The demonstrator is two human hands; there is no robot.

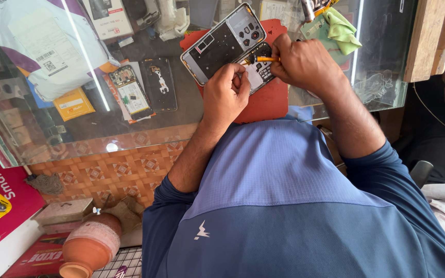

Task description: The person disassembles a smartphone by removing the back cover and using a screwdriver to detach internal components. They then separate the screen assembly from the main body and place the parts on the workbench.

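Right hand (305,64): your fingers are curled tight around the orange-handled screwdriver (264,59), its shaft pointing left toward the middle of the phone. No gap shows between the fingers.

Left hand (226,95): your fingers are bunched together, tips pressed down on the lower edge of the opened phone (230,45), just below the screwdriver's tip. Whether they pinch a small part you cannot tell.

Opened phone: upper centre of the frame, back cover off, lying tilted with its camera end toward the top. Grey frame, dark battery area, lighter board section under your hands.

Red mat (266,100): lies under the phone and reaches its lower edge near your left wrist; little bare mat is left around the two hands, which sit close together.

Glass counter (130,131): its near edge runs across the frame left of your left forearm. Open glass lies to the left of the mat.

Second dismantled phone (131,95): centre left, well apart from your hands, with a dark back cover (161,85) just beside it.

Green cloth (342,31): upper right, near your right hand but not touching it.

Clay pot (89,247): lower left, below the counter.
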